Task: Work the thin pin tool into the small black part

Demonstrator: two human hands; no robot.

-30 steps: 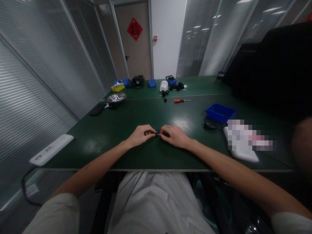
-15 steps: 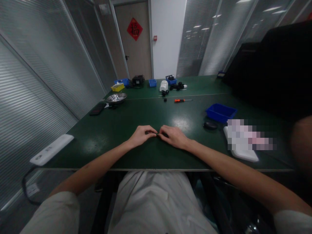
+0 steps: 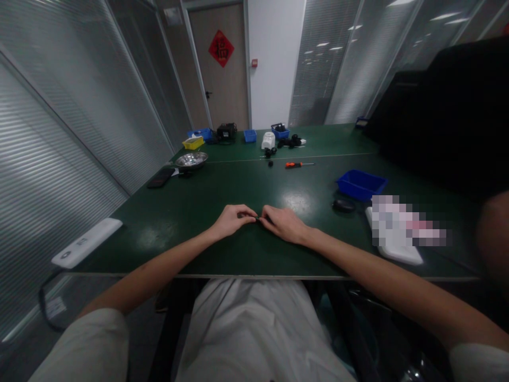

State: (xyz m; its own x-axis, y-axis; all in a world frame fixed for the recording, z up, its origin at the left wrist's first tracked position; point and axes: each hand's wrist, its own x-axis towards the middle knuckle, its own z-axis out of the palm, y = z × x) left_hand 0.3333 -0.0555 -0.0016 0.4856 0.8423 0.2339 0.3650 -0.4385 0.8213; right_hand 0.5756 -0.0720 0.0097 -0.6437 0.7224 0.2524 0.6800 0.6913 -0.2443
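Both hands meet low over the green table point(image 3: 238, 254), fingertips nearly touching. My left hand point(image 3: 234, 219) is closed in a pinch, thumb and fingers on a small dark piece point(image 3: 257, 218). From the other side my right hand point(image 3: 283, 222) pinches at the same spot, its fingers curled. The piece is mostly hidden by the fingertips and too small to name. Farther off, beyond the hands, lies an orange and black screwdriver point(image 3: 294, 165), with a small black part point(image 3: 271, 163) to its left.
To the right are a blue tray point(image 3: 361, 185), a black computer mouse point(image 3: 343, 205) and a white flat object point(image 3: 397, 252). A metal bowl point(image 3: 191, 160) and a dark phone point(image 3: 160, 178) lie at left, near a white power strip point(image 3: 87, 243). Another person's arm point(image 3: 493, 228) shows at far right.
The view has shifted very slightly. Both hands keep their pinch at the same place, with the right fingers moved only a little.
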